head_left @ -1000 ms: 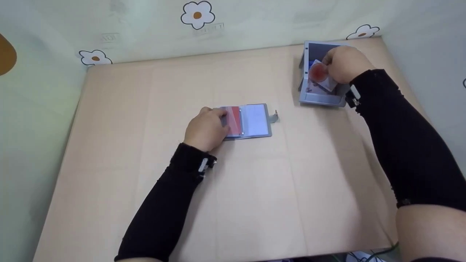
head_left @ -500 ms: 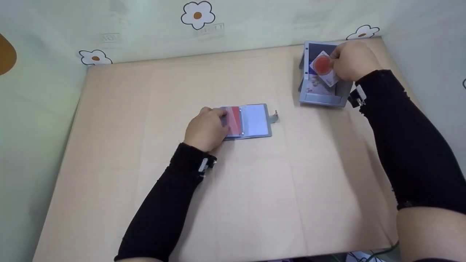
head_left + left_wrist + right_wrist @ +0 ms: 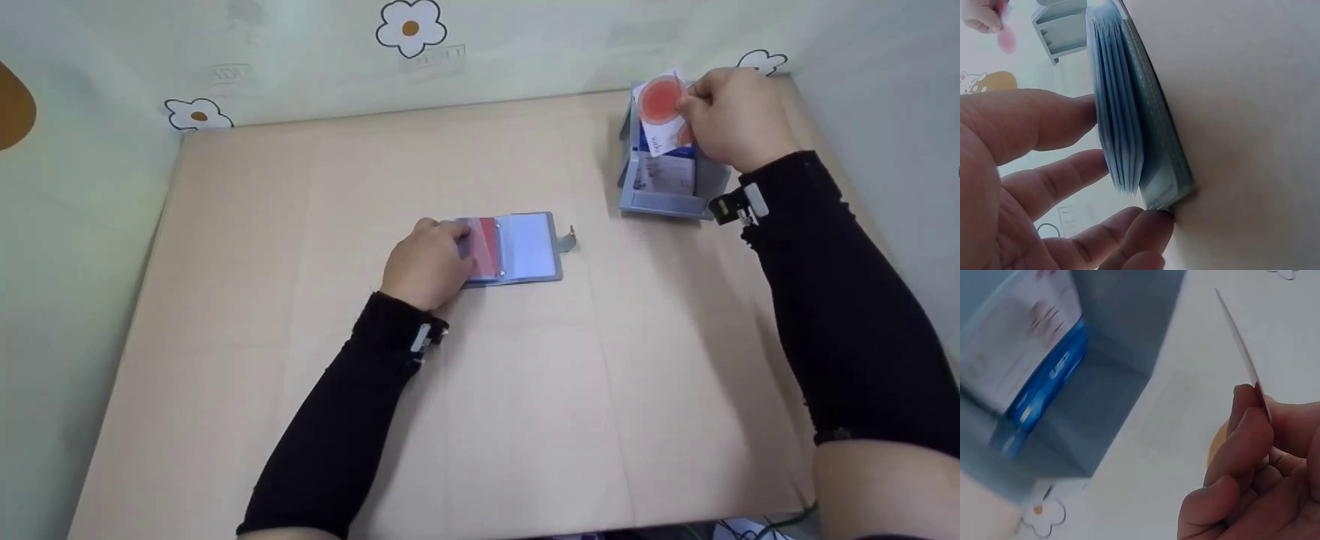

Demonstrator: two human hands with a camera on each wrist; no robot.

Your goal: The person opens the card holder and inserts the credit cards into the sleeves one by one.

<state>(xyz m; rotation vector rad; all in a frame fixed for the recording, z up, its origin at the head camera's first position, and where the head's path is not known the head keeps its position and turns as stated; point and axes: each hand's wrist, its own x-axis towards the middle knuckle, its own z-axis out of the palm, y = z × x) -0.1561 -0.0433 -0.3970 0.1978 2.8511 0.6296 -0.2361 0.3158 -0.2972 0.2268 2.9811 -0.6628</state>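
Note:
My left hand point(image 3: 426, 264) holds the left side of a small card album point(image 3: 529, 247) that lies spread on the table. Red shows in its left sleeve; the right page is pale. In the left wrist view, thumb and fingers touch the stacked clear sleeves point(image 3: 1114, 107) and a lower corner of the cover. My right hand point(image 3: 739, 116) pinches a white card point(image 3: 660, 112) with a red circle, raised above a grey-blue box point(image 3: 664, 204). Seen edge-on in the right wrist view, the card sits between thumb and fingers. A blue-and-white packet point(image 3: 1053, 377) lies inside the box.
A beige cover lies over the table point(image 3: 360, 420). Behind it stands a pale wall with flower drawings point(image 3: 410, 28). Cables point(image 3: 780, 521) show below the front right edge. The box stands near the far right corner.
My right hand has lifted the red-circle card up out of the box, toward the far side, uncovering more of the packet below. The left hand and the album stay in place.

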